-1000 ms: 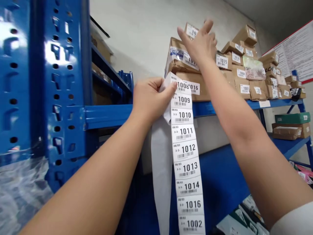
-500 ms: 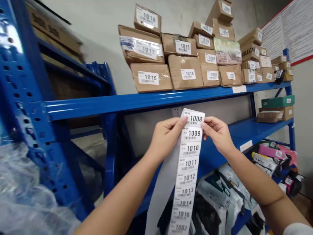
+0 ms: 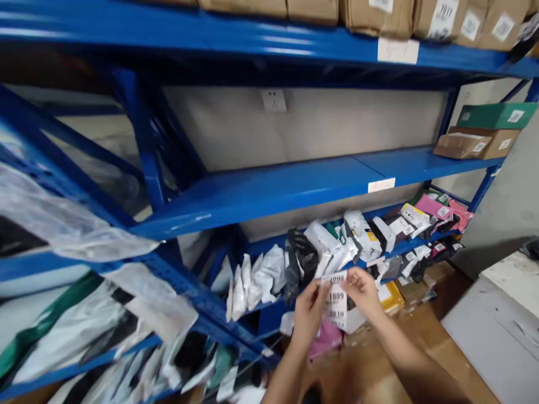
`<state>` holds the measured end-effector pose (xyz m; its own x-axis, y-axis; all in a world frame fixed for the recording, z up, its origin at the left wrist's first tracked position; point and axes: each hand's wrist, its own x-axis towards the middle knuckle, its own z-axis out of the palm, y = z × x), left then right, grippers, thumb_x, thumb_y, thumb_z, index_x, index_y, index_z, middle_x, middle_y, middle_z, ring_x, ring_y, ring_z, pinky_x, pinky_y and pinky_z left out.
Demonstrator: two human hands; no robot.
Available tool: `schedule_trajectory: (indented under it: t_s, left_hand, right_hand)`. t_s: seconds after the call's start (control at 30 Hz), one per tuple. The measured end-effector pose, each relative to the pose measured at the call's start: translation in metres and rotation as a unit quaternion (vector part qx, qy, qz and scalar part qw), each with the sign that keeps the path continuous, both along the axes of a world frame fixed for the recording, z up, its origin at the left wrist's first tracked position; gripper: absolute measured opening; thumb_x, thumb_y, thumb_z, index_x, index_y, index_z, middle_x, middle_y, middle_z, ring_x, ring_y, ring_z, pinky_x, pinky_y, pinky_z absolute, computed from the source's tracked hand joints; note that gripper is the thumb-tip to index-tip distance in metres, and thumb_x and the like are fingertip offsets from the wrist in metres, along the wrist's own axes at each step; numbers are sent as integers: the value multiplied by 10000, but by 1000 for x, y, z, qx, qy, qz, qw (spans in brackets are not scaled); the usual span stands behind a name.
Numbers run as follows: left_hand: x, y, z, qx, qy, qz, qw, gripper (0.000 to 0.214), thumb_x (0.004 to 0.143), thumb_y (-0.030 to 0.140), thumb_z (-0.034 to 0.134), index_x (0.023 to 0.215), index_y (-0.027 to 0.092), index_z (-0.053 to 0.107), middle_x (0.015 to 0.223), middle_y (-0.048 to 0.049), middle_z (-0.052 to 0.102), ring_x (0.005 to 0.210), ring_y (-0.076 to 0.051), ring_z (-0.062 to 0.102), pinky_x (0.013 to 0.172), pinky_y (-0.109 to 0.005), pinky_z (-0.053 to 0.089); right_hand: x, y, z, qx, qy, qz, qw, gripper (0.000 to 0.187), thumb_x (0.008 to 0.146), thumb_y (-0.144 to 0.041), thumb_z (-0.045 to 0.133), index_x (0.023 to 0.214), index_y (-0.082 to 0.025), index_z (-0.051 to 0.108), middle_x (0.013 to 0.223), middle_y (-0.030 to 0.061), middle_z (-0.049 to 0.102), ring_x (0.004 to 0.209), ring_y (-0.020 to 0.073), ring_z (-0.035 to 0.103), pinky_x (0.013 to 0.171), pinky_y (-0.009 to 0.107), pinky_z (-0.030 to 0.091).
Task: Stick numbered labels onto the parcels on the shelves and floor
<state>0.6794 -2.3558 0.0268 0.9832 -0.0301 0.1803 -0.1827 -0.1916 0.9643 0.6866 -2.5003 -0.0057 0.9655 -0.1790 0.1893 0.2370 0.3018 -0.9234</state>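
Observation:
Both hands grip a strip of white number labels (image 3: 338,306), low in the head view. My left hand (image 3: 309,314) pinches its left edge near the top. My right hand (image 3: 362,292) pinches the opposite edge with thumb and fingers. The label marked 1009 reads clearly, while the top one is blurred and partly covered by the fingers. Below the hands the strip's lower end is short in view. Behind it are the lowest shelves with plastic mailer bags (image 3: 269,272), and a pink bag (image 3: 326,339) lies just under the strip.
A blue middle shelf (image 3: 269,188) crosses the view, with a green box (image 3: 497,116) on a cardboard box at its right end. Labelled cartons (image 3: 377,19) line the top shelf. Another rack with bags (image 3: 71,331) stands left. A white-topped box (image 3: 497,320) stands right.
The view has tilted down from the top-shelf cartons to the lower shelves and floor. Both hands, still pinching the label strip, appear lower and farther away, and less of the strip shows.

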Motion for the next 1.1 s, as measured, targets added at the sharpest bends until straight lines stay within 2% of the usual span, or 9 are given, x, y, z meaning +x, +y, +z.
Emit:
schedule_trajectory:
  t_s: [0.1, 0.17, 0.3, 0.43, 0.57, 0.7, 0.8, 0.9, 1.1]
  left_hand:
    - [-49, 6, -60, 82, 65, 17, 994, 632, 744, 810, 565, 589, 199, 591, 510, 23, 499, 513, -143, 450, 509, -252, 387]
    - [-84, 16, -87, 135, 89, 27, 987, 674, 756, 839, 522, 532, 203, 532, 497, 22, 479, 508, -143, 449, 513, -252, 396]
    - [-137, 37, -106, 173, 149, 14, 973, 692, 786, 841, 493, 530, 206, 595, 506, -6, 567, 521, -178, 541, 531, -261, 463]
    - [-164, 52, -105, 143, 149, 21, 978, 645, 729, 842, 581, 701, 227, 773, 668, -44, 739, 669, -252, 696, 633, -284, 563]
    - [-181, 72, -109, 144, 101, 95, 980, 584, 715, 803, 633, 645, 241, 775, 625, -40, 731, 590, -231, 673, 562, -261, 552]
    - [-196, 92, -102, 137, 84, 131, 978, 570, 692, 799, 657, 598, 247, 764, 560, -27, 700, 543, -218, 661, 521, -251, 548]
    - [-207, 111, -96, 137, 87, 124, 979, 546, 678, 793, 674, 655, 262, 803, 646, -42, 760, 578, -236, 698, 541, -271, 580]
    - [-217, 134, -107, 119, 99, 129, 979, 499, 677, 750, 708, 848, 302, 846, 847, -56, 824, 704, -270, 764, 601, -297, 625]
    - [-198, 168, -135, 122, 105, 149, 976, 468, 672, 726, 717, 859, 315, 839, 888, -48, 831, 706, -270, 779, 515, -282, 619]
  right_hand:
    - [-50, -1, -71, -19, 117, 64, 991, 516, 581, -665, 847, 748, -213, 664, 586, -46, 524, 541, 107, 454, 526, 248, 404]
    - [-86, 4, -109, -21, 179, 114, 977, 558, 563, -712, 833, 702, -205, 646, 585, -39, 518, 540, 106, 451, 542, 258, 403]
    - [-138, 21, -148, -5, 221, 172, 960, 593, 543, -758, 814, 693, -219, 618, 601, -30, 530, 556, 124, 466, 552, 275, 397]
    - [-143, 30, -140, -12, 199, 200, 959, 568, 554, -711, 839, 761, -217, 652, 632, -35, 539, 592, 124, 482, 600, 277, 407]
    - [-134, 43, -115, 22, 198, 271, 942, 640, 446, -674, 903, 840, -211, 701, 689, -37, 581, 612, 109, 486, 617, 262, 391]
    - [-148, 74, -105, 71, 221, 301, 925, 631, 408, -690, 909, 686, -191, 642, 622, -47, 541, 590, 105, 482, 624, 265, 403]
    - [-166, 100, -114, 121, 230, 254, 932, 595, 468, -670, 910, 690, -197, 627, 642, -39, 566, 620, 119, 524, 647, 267, 435]
    - [-175, 109, -132, 165, 242, 185, 938, 570, 500, -651, 913, 727, -209, 635, 697, -19, 630, 662, 140, 587, 664, 275, 459]
    - [-150, 55, -150, 208, 251, 35, 945, 538, 490, -607, 933, 810, -229, 723, 774, 48, 728, 766, 236, 701, 766, 381, 542]
